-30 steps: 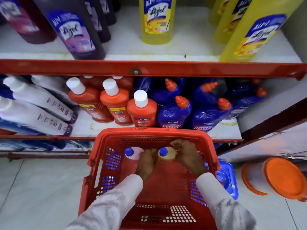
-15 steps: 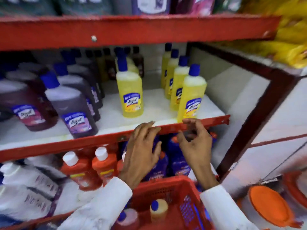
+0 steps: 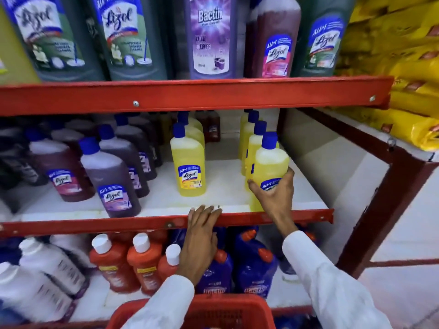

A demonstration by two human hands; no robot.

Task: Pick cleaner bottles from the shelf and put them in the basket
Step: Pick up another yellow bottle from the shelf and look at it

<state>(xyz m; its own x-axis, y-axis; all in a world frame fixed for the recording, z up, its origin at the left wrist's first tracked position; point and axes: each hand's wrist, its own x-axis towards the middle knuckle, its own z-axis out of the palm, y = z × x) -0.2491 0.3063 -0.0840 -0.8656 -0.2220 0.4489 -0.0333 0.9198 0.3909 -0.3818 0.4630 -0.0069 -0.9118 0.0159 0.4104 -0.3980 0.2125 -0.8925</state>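
Observation:
My right hand [image 3: 275, 198] grips the lower part of a yellow cleaner bottle [image 3: 269, 165] with a blue cap, the front one of a row at the right of the middle shelf. My left hand [image 3: 202, 231] hovers at the red front rail [image 3: 95, 225] of that shelf, fingers apart and holding nothing. A second yellow bottle [image 3: 188, 167] stands in the shelf's middle. Dark purple bottles [image 3: 110, 179] fill its left side. The red basket [image 3: 221, 307] shows only its far rim at the bottom edge, below my sleeves.
Large dark and purple bottles [image 3: 209, 36] stand on the top shelf. Orange bottles [image 3: 111, 267], blue bottles [image 3: 254, 264] and white bottles [image 3: 40, 276] crowd the bottom shelf. Yellow bags [image 3: 408, 74] are stacked at the right beyond a red upright post [image 3: 384, 203].
My hands left the two bottles in the basket and rose to the middle shelf. The view tilted up. My right hand has closed around the front yellow bottle.

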